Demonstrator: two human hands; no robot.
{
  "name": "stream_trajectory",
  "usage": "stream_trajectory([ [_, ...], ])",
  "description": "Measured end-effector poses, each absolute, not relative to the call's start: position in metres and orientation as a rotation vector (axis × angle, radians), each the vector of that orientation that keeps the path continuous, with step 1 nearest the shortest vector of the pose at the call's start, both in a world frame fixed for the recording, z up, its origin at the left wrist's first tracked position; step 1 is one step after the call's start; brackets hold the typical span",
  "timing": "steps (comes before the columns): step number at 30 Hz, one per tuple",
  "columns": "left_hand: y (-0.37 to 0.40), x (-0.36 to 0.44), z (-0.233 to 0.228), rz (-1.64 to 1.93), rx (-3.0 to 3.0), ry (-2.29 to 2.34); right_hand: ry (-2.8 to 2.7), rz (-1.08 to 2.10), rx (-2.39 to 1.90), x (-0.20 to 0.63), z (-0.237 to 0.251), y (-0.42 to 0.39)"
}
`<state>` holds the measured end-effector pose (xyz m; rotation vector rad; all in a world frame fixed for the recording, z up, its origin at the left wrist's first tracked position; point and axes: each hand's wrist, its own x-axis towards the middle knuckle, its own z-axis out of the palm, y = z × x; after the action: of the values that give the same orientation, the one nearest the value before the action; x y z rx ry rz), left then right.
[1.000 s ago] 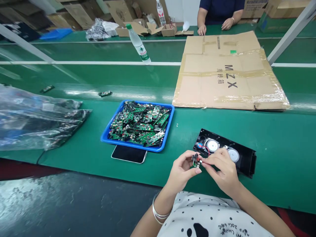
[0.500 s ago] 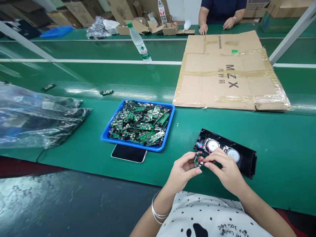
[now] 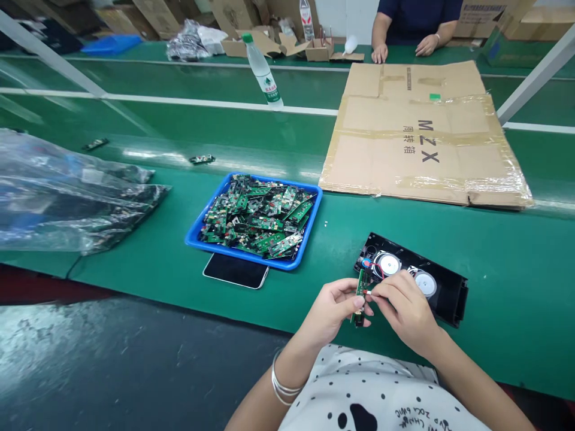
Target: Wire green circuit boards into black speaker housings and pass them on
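Observation:
A small green circuit board [image 3: 361, 286] is pinched upright in my left hand [image 3: 335, 308], its long side toward me. My right hand [image 3: 406, 302] closes its fingertips on a small white wire connector [image 3: 368, 293] at the board's edge; whether it is seated in the board I cannot tell. Red wires run from there toward a black speaker housing [image 3: 444, 302], which lies open on the green table just beyond my hands. Two round speakers with white centres, one of them the left speaker [image 3: 387, 264], sit inside it. My right fingers hide part of the housing.
A blue tray [image 3: 191, 240] heaped with circuit boards stands left of my hands, partly over a phone [image 3: 233, 272]. Flattened cardboard [image 3: 381, 143] lies at the back right, a plastic bag [image 3: 81, 197] at the left. A bottle [image 3: 265, 75] stands farther back; a person sits opposite.
The circuit board has turned in my left hand, so its long green face now shows. My right fingers stay at its edge with the connector. The whole view has shifted slightly.

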<state>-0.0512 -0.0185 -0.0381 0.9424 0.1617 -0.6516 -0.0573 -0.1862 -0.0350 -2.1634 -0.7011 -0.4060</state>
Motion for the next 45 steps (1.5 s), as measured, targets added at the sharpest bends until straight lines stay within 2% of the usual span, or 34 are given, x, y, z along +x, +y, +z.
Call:
stream_trajectory([
  [8,-0.021,-0.051,-0.04,-0.602,1.046,0.114,-0.799,-0.562,-2.214,-0.057,-0.039,-0.184],
  [18,-0.019,-0.048,-0.048,-0.647,0.998,-0.037,-0.752,-0.575,-2.095,-0.061,-0.046,-0.186],
  [22,-0.016,-0.047,-0.051,-0.729,1.049,-0.058,-0.691,-0.508,-2.164,-0.067,-0.041,-0.211],
  [25,-0.015,-0.047,-0.051,-0.806,1.118,-0.082,-0.446,-0.502,-2.235,-0.07,-0.039,-0.243],
  [29,-0.016,-0.046,-0.047,-0.846,1.098,-0.071,-0.274,-0.305,-2.364,-0.075,-0.041,-0.276],
  [33,-0.023,-0.043,-0.042,-0.804,1.161,-0.028,-0.472,0.128,-2.43,-0.084,-0.045,-0.284],
  [35,-0.028,-0.041,-0.041,-0.765,1.2,-0.004,-0.551,0.246,-2.444,-0.087,-0.047,-0.282],
  [45,-0.056,-0.04,-0.04,-0.46,1.525,0.157,-0.444,0.066,-2.239,-0.074,-0.054,-0.264],
])
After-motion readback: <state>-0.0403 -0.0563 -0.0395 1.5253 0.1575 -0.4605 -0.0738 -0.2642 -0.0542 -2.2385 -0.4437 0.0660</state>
